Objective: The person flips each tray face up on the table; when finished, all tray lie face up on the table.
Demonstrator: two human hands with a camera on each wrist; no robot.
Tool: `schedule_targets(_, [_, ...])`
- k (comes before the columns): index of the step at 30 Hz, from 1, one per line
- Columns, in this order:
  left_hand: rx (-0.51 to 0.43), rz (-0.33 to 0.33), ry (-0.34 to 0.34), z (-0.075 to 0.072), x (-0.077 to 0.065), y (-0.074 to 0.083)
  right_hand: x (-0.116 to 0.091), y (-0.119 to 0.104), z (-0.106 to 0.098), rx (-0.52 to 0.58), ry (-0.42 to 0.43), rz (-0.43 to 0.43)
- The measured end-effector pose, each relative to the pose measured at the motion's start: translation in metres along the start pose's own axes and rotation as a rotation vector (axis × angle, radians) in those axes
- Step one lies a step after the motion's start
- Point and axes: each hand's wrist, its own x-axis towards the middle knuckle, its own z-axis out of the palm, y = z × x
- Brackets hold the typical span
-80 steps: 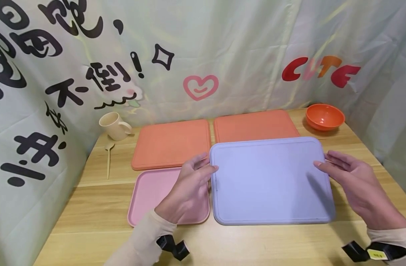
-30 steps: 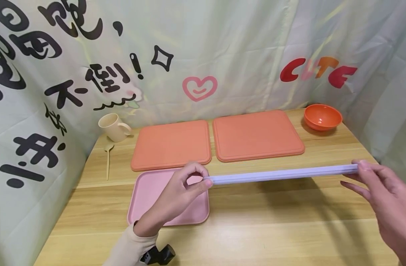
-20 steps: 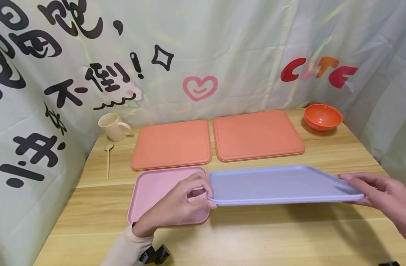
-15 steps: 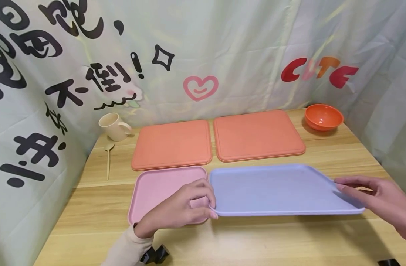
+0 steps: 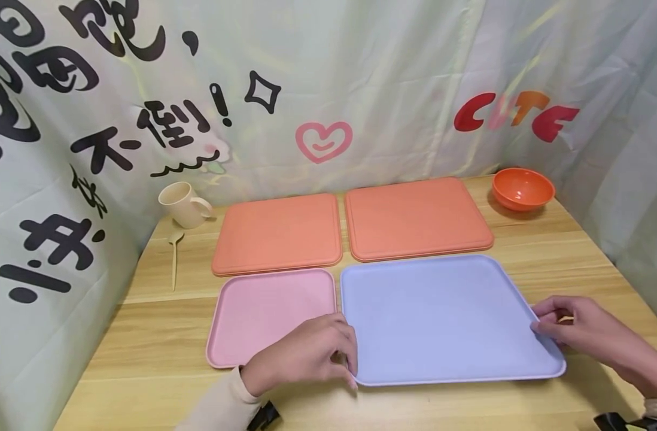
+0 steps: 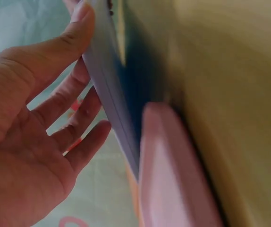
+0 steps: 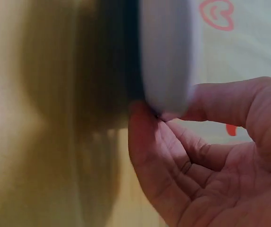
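A periwinkle-blue rectangular tray (image 5: 447,317) is held low over the table's right half, hollow side up. My left hand (image 5: 307,353) pinches its left edge near the front corner, thumb on one side and fingers on the other, as the left wrist view also shows. At the opposite edge my right hand (image 5: 587,326) grips the rim between thumb and fingers. Dark shadow beneath the tray in the right wrist view shows that side off the table. Just left of it a smaller pink tray (image 5: 269,311) lies hollow side up, partly covered by my left hand in the head view.
Two orange rectangular trays (image 5: 280,233), flat faces up, lie side by side at the back. A beige mug (image 5: 182,206) and a beige spoon (image 5: 175,257) are at the far left. An orange bowl (image 5: 522,188) stands in the back right corner. Fabric curtains (image 5: 393,90) surround the table.
The blue tray, earlier flat underside up, has been turned over between both hands, passing edge-on, and lowered toward the table. The orange trays, pink tray, mug, spoon and bowl have stayed put.
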Motion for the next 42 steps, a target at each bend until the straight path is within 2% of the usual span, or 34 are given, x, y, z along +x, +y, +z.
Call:
schedule_targets(2, [0.077, 0.018, -0.025, 0.003, 0.003, -0.001, 0.002, 0.002, 0.003, 0.023, -0.028, 0.024])
schedule_targets(6, [0.165, 0.034, -0.073, 0.009, 0.008, -0.001, 0.005, 0.006, 0.008, 0.049, -0.040, -0.005])
schedule_targets(12, [0.212, 0.032, -0.108, 0.018, 0.011, -0.003, 0.007, 0.011, 0.013, 0.038, -0.030, -0.075])
schedule_targets(15, [0.243, 0.032, -0.105, 0.020, 0.010, -0.002, 0.008, 0.009, 0.013, 0.014, -0.036, -0.056])
schedule_targets(19, [0.237, 0.010, -0.073, 0.015, 0.008, -0.001, 0.008, 0.005, 0.007, -0.014, -0.032, 0.025])
schedule_targets(23, [0.154, -0.109, 0.007, -0.002, 0.007, -0.003, 0.011, -0.003, -0.005, -0.061, -0.009, 0.043])
schedule_targets(30, [0.027, -0.308, 0.214, -0.036, 0.015, -0.025, 0.031, -0.031, -0.026, -0.139, 0.037, -0.054])
schedule_targets(36, [-0.155, -0.496, 0.343, -0.053, 0.042, -0.052, 0.064, -0.060, -0.038, -0.174, 0.050, -0.101])
schedule_targets(42, [-0.229, -0.605, 0.368, -0.058, 0.073, -0.074, 0.104, -0.084, -0.045, -0.165, 0.017, -0.082])
